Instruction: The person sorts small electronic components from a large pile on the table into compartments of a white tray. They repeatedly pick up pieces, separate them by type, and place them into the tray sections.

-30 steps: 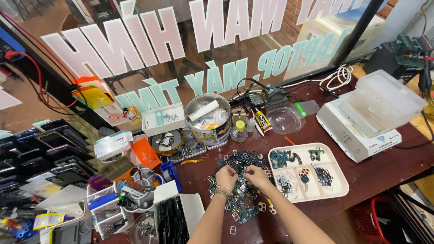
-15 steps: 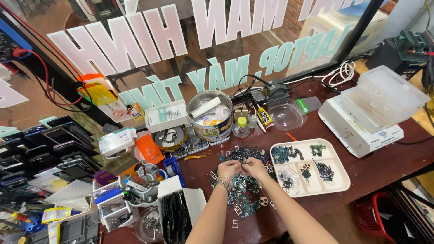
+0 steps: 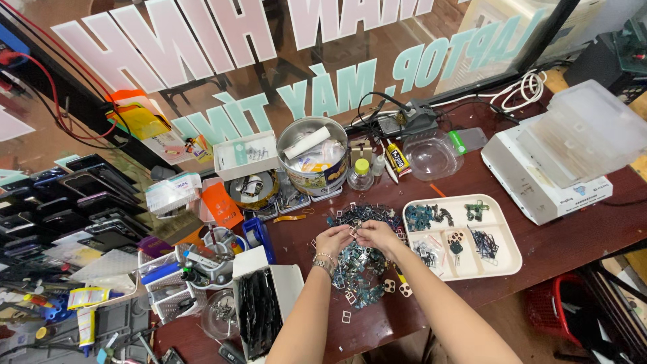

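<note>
My left hand and my right hand meet above a heap of small dark and bluish metal parts on a dark red table. The fingertips of both hands pinch a tiny part between them, right over the heap. A bracelet sits on my left wrist. To the right lies a cream tray with compartments holding sorted small parts.
A round tin full of odds stands behind the heap, with a small bottle, a clear bowl and cables. A white box with a clear lid sits at right. Phones, tool holders and an open box crowd the left.
The view has shifted slightly, so the table sits lower in the frame. My hands stay together over the heap, working the small part between their fingertips.
</note>
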